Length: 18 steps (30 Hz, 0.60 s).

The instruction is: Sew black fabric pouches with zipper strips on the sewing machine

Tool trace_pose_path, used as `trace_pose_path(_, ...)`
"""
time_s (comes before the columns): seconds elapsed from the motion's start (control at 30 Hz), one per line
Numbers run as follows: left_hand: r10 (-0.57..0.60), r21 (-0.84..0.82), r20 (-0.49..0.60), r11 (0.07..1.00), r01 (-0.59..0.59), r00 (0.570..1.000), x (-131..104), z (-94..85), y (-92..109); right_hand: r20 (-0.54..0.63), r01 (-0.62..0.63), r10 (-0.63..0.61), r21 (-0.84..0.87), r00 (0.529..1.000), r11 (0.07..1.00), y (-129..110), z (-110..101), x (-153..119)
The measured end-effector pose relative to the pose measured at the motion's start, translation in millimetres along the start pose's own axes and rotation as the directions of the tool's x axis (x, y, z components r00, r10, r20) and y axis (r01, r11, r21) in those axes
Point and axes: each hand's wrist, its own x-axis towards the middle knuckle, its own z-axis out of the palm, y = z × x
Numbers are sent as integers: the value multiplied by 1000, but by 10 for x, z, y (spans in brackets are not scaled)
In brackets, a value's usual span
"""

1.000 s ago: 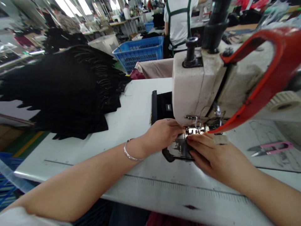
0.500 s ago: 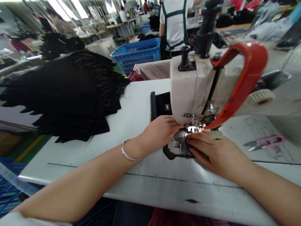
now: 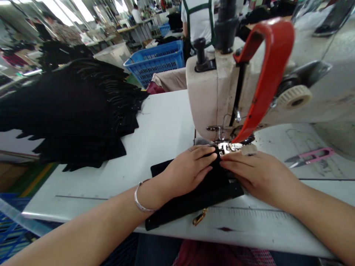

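Note:
A black fabric piece [image 3: 210,190] lies on the sewing machine's bed, its near edge over the table. A gold zipper pull [image 3: 200,217] hangs out at its near side. My left hand [image 3: 188,170], with a silver bangle at the wrist, lies on the fabric with fingers stretched out, tips just left of the presser foot [image 3: 224,147]. On the other side, my right hand [image 3: 255,171] rests with extended fingers at the fabric's right edge, tips close to the foot. Its thumb is mostly hidden. The sewing machine [image 3: 205,99] has a red curved guard [image 3: 273,66] in front.
A large stack of black fabric pieces [image 3: 74,111] covers the table's left side. Pink-handled thread snips [image 3: 310,158] lie at the right. Behind the table stands a blue plastic basket [image 3: 158,61], near a person in a white top [image 3: 197,22]. A ruler scale [image 3: 249,213] runs along the front.
The black fabric piece, earlier mostly behind my left hand and the machine head, now lies nearer me under that hand, its zipper pull showing. Both hands stay beside the presser foot. The view has shifted.

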Motion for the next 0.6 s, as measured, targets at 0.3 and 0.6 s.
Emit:
trace_pose_path(0.3, 67, -28, -1, 997, -67, 998, 14, -2, -100, -48, 57, -57, -2, 997, 998, -50, -1, 54)
trace_pose_path(0.6, 105, 79, 67, 991, -110, 992, 147, -106, -218, 24, -23, 25, -64, 999, 998, -46, 55, 20)
